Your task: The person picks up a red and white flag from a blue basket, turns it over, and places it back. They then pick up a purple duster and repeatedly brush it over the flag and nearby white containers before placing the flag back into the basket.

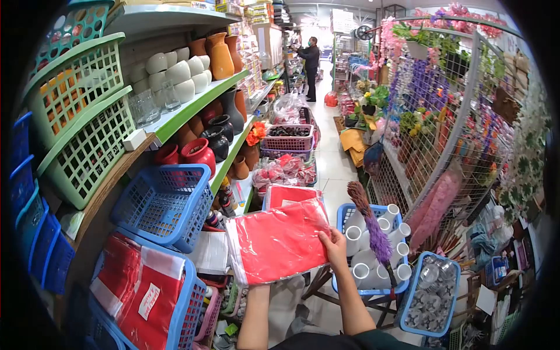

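Note:
A flat red and white packet in clear plastic (283,239) is held up in front of me. My right hand (335,248) grips its right edge, thumb on top. My left forearm reaches under the packet's lower left part, and the packet hides that hand and its fingers. Behind the packet's top edge another red piece (291,194) shows. At the lower left, similar red and white packets (153,291) lie in a blue basket (185,318), one with a white handwritten label.
Left shelves hold white bowls (178,71), vases and green baskets (87,140). An empty blue basket (163,201) stands above the packets. Right of my hand is a blue basket of white vases (361,272). A person (311,61) stands far down the aisle.

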A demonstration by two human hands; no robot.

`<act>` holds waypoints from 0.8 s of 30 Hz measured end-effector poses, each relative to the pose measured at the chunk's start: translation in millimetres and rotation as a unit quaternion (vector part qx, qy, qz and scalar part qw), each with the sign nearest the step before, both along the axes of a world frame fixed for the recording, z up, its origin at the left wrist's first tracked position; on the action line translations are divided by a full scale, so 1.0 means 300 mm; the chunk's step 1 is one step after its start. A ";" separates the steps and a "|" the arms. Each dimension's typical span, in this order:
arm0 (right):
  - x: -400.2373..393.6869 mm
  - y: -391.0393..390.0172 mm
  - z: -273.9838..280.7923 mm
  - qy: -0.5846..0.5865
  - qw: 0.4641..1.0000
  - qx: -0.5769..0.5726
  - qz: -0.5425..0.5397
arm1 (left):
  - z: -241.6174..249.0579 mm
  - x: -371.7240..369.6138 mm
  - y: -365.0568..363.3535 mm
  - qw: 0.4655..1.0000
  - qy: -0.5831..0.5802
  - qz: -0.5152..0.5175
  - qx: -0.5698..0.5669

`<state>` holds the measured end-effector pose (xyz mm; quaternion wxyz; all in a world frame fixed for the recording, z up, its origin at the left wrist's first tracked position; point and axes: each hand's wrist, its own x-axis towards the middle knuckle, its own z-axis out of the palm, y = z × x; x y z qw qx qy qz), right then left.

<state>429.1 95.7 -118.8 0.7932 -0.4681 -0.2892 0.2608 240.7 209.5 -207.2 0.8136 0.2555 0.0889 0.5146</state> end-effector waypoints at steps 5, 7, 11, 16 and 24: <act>-0.055 -0.163 -0.001 -0.013 0.999 -0.035 -0.019 | 0.003 0.056 -0.168 0.999 -0.006 -0.039 0.003; -0.034 -0.234 -0.030 -0.014 0.998 -0.048 -0.025 | 0.014 0.086 -0.236 0.998 -0.003 -0.062 0.000; -0.016 -0.360 -0.032 -0.053 0.993 -0.064 -0.088 | 0.019 0.092 -0.330 0.995 0.001 -0.104 -0.005; 0.102 -0.526 0.004 -0.243 0.885 -0.282 -0.279 | 0.049 0.116 -0.398 0.992 0.002 -0.123 -0.002; 0.298 -0.582 -0.161 -0.414 0.732 -0.448 -0.303 | 0.084 0.158 -0.437 0.995 -0.011 -0.102 0.018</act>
